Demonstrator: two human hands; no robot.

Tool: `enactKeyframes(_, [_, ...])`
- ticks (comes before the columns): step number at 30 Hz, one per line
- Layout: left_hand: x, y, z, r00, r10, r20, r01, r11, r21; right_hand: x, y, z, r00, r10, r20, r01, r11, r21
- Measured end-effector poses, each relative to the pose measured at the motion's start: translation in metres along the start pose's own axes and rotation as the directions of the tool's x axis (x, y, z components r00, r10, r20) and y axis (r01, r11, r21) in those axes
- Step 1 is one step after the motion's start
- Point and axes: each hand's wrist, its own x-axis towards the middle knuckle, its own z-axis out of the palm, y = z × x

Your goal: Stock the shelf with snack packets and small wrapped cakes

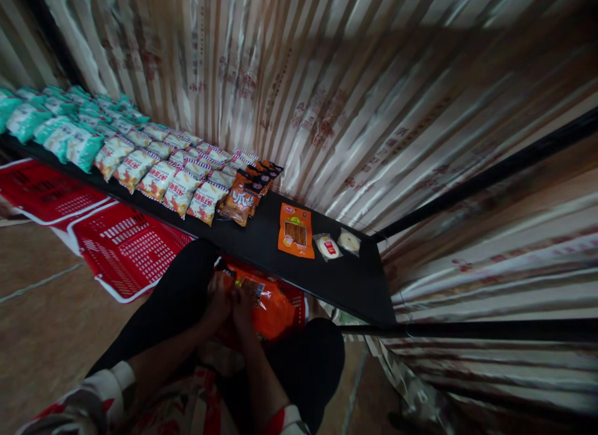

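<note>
— Which step is in hand?
— Handling low-down goods, I'd judge: the left hand (pixel 217 301) and right hand (pixel 242 305) are close together at the near-left end of a glossy orange package (pixel 271 311)

— Where exactly is that?
— Between the knees (pixel 322 354), below the shelf (pixel 343 291), seemingly in a red basket (pixel 299 296)

— And the fingers?
— Bent over the packaging, but it's too dark there; I cannot tell whether they pinch it or only rest on it

— What does a lift call for?
— A sure hold first, I'd say, then drawing back toward the body, since the shelf's front edge hangs close beyond the hands and could snag the wrapper

— Any open room above?
— Bare shelf in front of the flat orange packet (pixel 296 231) and the two round white packets (pixel 329 247), and out to the right end; leftward, the patterned snack bags (pixel 205 201) crowd up to the edge
</note>
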Motion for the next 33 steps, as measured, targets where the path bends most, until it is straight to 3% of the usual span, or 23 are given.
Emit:
enactKeyframes(4, [-0.002, -0.004, 0.000, 1.000, 0.006, 0.012, -0.006, 1.000, 0.012, -0.001, -0.003, -0.004, 0.996, 0.076, 0.043, -0.078, 0.995, 0.055])
enactKeyframes(9, [-0.002, -0.009, -0.001, 0.998, 0.067, 0.000, -0.067, 0.998, 0.011, -0.003, -0.002, -0.004, 0.996, 0.084, 0.007, -0.084, 0.970, 0.227])
enactKeyframes(17, [-0.015, 0.009, -0.017, 0.966, 0.124, 0.226, -0.163, 0.972, 0.167, -0.005, -0.007, -0.008, 0.971, 0.239, 0.015, -0.222, 0.876, 0.427])
enactKeyframes(22, [-0.032, 0.024, -0.026, 0.936, 0.194, 0.293, -0.278, 0.919, 0.279, -0.007, -0.008, -0.008, 0.956, 0.293, 0.000, -0.262, 0.854, 0.449])
enactKeyframes(27, [-0.041, 0.031, -0.030, 0.909, 0.297, 0.292, -0.384, 0.870, 0.311, -0.009, -0.012, -0.007, 0.971, 0.241, -0.005, -0.211, 0.861, 0.462])
enactKeyframes(33, [-0.045, 0.034, -0.038, 0.872, 0.403, 0.277, -0.468, 0.852, 0.236, -0.009, -0.018, -0.007, 0.971, 0.239, 0.008, -0.207, 0.821, 0.532])
